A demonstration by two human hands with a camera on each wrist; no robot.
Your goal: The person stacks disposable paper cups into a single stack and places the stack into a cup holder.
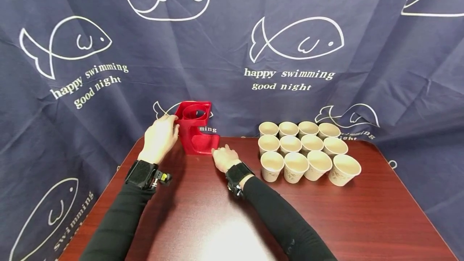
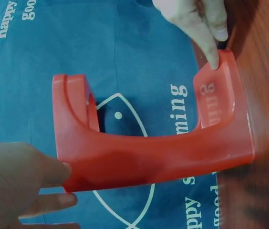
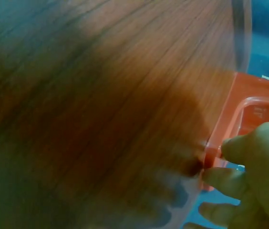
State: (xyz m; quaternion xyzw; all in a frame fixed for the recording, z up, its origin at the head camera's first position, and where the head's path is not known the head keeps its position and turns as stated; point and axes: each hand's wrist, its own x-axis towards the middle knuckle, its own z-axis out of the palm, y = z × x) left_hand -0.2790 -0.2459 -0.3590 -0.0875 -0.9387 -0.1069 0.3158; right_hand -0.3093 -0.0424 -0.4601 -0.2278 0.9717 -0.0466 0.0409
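A red plastic stand [image 1: 188, 132], C-shaped with a round ring on top and a recessed base, stands at the back left of the table. My left hand [image 1: 159, 138] holds its upper left corner; in the left wrist view the left hand [image 2: 20, 183] has its fingertips against the stand's top end. At the base's right front corner is my right hand [image 1: 225, 158]. The right wrist view shows the right hand [image 3: 263, 176] pinching the base's edge, one finger on the inner side of the rim and another outside. The fingers' far sides are hidden.
Several pale paper cups [image 1: 296, 164] stand upright in three rows on the right of the brown table [image 1: 203, 196]. A dark blue cloth [image 1: 224, 51] with white fish drawings hangs directly behind the table.
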